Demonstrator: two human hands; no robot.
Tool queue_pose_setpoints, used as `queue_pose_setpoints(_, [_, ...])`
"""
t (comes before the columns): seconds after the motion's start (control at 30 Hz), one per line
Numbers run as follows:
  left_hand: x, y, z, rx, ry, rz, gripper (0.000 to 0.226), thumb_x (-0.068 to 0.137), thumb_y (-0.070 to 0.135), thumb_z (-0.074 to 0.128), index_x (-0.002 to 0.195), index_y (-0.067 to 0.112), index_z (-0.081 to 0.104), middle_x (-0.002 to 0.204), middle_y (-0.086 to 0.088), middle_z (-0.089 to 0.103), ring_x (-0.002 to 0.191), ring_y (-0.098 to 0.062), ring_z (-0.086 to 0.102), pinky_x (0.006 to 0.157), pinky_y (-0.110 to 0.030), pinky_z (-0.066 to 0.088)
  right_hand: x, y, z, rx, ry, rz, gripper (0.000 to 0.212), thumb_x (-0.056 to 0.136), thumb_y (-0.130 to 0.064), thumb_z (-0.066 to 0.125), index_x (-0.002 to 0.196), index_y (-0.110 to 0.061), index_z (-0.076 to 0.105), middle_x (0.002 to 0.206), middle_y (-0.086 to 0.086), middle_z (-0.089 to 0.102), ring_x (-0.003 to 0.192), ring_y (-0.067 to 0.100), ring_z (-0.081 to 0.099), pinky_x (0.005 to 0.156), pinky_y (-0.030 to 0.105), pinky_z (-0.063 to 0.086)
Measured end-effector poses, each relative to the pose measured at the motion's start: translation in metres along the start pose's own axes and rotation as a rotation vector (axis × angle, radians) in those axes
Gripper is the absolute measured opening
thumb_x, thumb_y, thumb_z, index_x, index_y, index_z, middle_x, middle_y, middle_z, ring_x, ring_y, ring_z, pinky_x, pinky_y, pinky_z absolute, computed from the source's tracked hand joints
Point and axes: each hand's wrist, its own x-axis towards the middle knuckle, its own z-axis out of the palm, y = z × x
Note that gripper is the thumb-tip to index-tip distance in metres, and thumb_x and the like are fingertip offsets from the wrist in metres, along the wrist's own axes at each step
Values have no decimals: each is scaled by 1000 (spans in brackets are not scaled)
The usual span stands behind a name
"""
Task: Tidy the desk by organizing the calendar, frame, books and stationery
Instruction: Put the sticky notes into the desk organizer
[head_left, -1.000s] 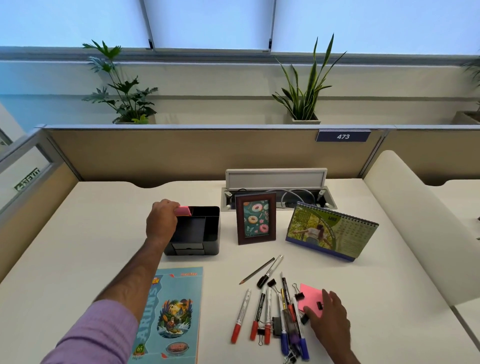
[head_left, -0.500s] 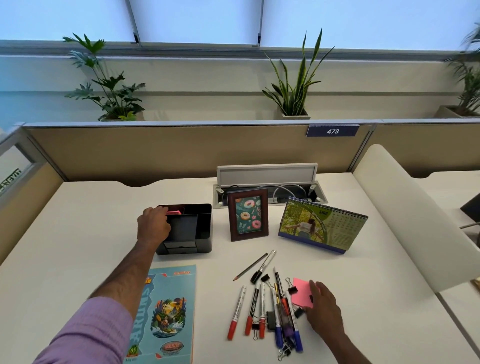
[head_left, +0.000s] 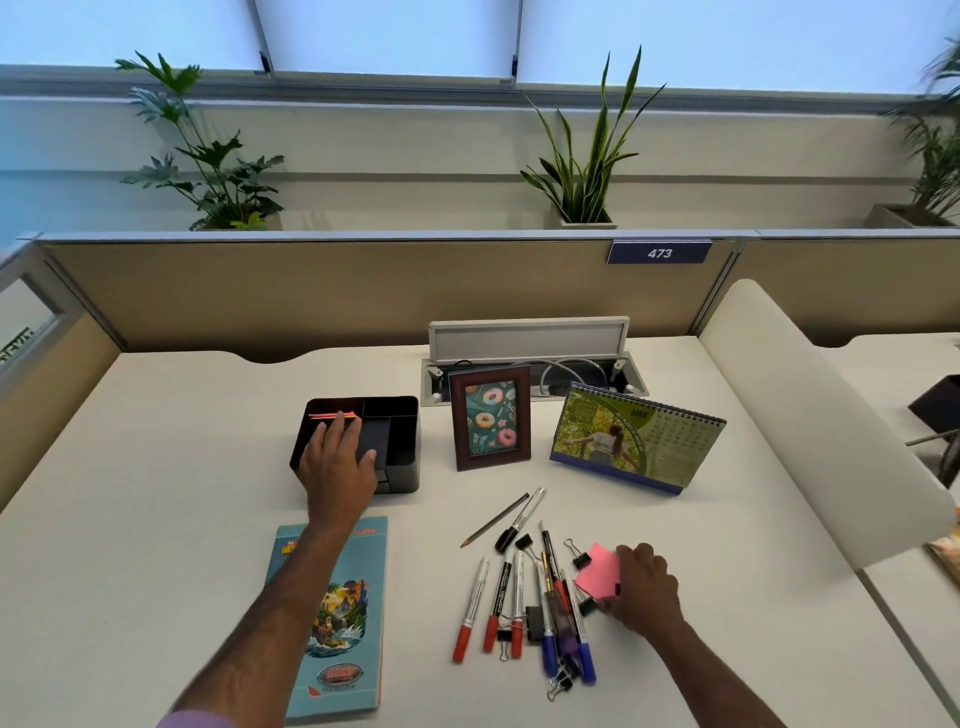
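A black desk organizer (head_left: 400, 410) stands left of centre with a pink sticky-note pad (head_left: 332, 415) lying in its back left compartment. My left hand (head_left: 337, 462) rests over the organizer's front, fingers spread, holding nothing. A brown picture frame (head_left: 491, 417) and a green desk calendar (head_left: 636, 436) stand upright behind the stationery. Several markers (head_left: 519, 603), a pencil (head_left: 493, 527) and binder clips lie loose in front. My right hand (head_left: 644, 587) presses on a second pink sticky-note pad (head_left: 600, 571) at the pile's right edge. A blue book (head_left: 332, 613) lies flat near me.
An open cable hatch (head_left: 530, 340) sits behind the frame. A tan partition (head_left: 363, 291) walls the desk's back, and a white curved divider (head_left: 810, 415) bounds its right side. Potted plants (head_left: 587, 156) stand on the ledge beyond.
My left hand let go of the pink pad in the organizer and now lies open over its front. My right hand stayed on the second pad.
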Motion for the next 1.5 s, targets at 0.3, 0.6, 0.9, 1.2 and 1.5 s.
queue_pose_setpoints(0.3, [-24,5,13,-22,-59,-12,60,86,23,73,141,12,53,153,-12,42,144,-35,31,111,-57,30,-1,1,-2,261,-31,46,79,63,-47,83,120,-19,37,117,2,36,113,26,44,90,40,44])
queue_pose_setpoints(0.6, [-41,18,18,-62,-93,-9,64,84,24,77,142,17,52,156,-9,39,146,-33,29,112,-57,26,-5,0,-7,363,171,94,24,97,-18,46,112,-9,62,110,14,62,100,30,58,84,39,49])
queue_pose_setpoints(0.9, [-71,83,10,-426,-353,306,31,91,34,68,120,24,68,121,10,67,113,-3,58,102,-35,48,-39,-43,-42,458,391,-136,19,95,-13,54,109,-13,67,94,5,64,80,18,55,65,28,40])
queue_pose_setpoints(1.2, [-87,123,1,-556,-534,336,27,87,27,72,114,26,74,106,15,73,96,3,63,81,-7,45,-55,-82,-65,583,403,-303,19,98,-18,53,110,-16,67,97,0,67,83,12,58,66,13,39])
queue_pose_setpoints(1.5, [-89,122,-5,-583,-564,365,22,91,18,69,112,21,74,100,7,75,89,-4,67,80,-16,54,-59,-91,-64,700,356,-357,21,97,-21,56,116,-20,65,103,-6,65,93,5,60,73,16,49])
